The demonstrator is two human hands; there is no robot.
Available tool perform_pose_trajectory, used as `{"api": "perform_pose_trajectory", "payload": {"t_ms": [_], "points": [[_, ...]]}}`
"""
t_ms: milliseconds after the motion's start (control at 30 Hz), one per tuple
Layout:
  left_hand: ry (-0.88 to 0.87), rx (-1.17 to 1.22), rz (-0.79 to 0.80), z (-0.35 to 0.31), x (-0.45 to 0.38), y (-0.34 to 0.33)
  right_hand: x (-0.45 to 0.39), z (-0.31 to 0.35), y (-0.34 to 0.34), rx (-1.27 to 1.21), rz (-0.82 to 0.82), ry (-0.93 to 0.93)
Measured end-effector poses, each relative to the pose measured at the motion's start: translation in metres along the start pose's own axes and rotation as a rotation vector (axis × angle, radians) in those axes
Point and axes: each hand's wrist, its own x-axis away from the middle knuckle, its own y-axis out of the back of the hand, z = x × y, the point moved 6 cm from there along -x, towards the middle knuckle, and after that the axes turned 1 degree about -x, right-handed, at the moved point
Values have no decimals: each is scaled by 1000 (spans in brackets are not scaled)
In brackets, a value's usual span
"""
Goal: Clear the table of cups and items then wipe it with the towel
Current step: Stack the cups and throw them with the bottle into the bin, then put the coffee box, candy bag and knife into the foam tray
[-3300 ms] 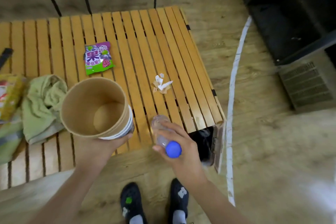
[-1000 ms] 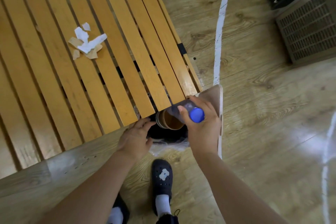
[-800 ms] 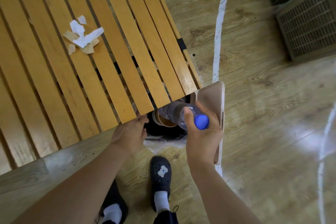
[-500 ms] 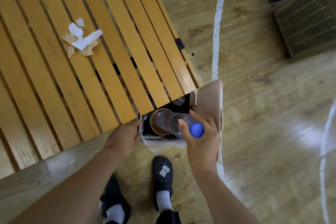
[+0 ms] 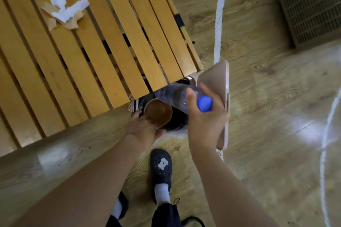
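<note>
My right hand (image 5: 204, 121) grips a clear plastic bottle (image 5: 175, 94) with a blue cap (image 5: 204, 103), tilted with its base over the open trash bin (image 5: 177, 125) at the table's near right corner. My left hand (image 5: 144, 129) is at the bin's near edge, wrapped around the side of a brown paper cup (image 5: 158, 112) that sits upright in the bin's mouth. The bin's beige lid (image 5: 214, 81) stands open behind the bottle. Torn paper scraps (image 5: 64, 10) lie on the slatted wooden table (image 5: 96, 46).
The table's corner partly covers the bin. A white line (image 5: 219, 14) runs along the wooden floor to the right. A dark vent grille (image 5: 313, 5) sits at the far right. My shoe (image 5: 161, 164) stands just below the bin.
Earlier my left hand carried the cup to the bin under the table corner. In the last second the bottle has tipped further over the opening and the left hand has closed around the cup.
</note>
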Motion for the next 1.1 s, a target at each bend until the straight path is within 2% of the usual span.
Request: {"api": "perform_pose_trajectory", "payload": {"t_ms": [100,233,433,533,567,633,700,767,867,933,1033,1100], "points": [[-5,-7,-21,2,8,-4,-1,-10,-29,-34,62,-51],[-10,106,-2,6,10,-6,-5,-35,-57,-107,132,-178],[11,165,2,2,8,-13,-22,-73,-75,-69,235,-261],[43,168,-49,5,8,-12,-27,-89,-76,267,242,-310],[50,149,-87,5,9,-9,-26,-90,-77,351,280,-299],[73,121,-148,7,11,0,-22,-80,-81,636,364,-40],[112,135,-166,10,13,9,-15,-73,-83,793,430,117],[139,178,-136,12,15,16,-12,-68,-76,821,454,156],[174,250,-88,15,28,29,12,-59,-70,977,584,265],[211,329,-44,18,50,39,38,-49,-61,1003,681,250],[214,490,123,23,96,53,77,-24,-46,1019,872,206],[184,620,126,45,133,78,90,6,-46,1005,957,241]]}}
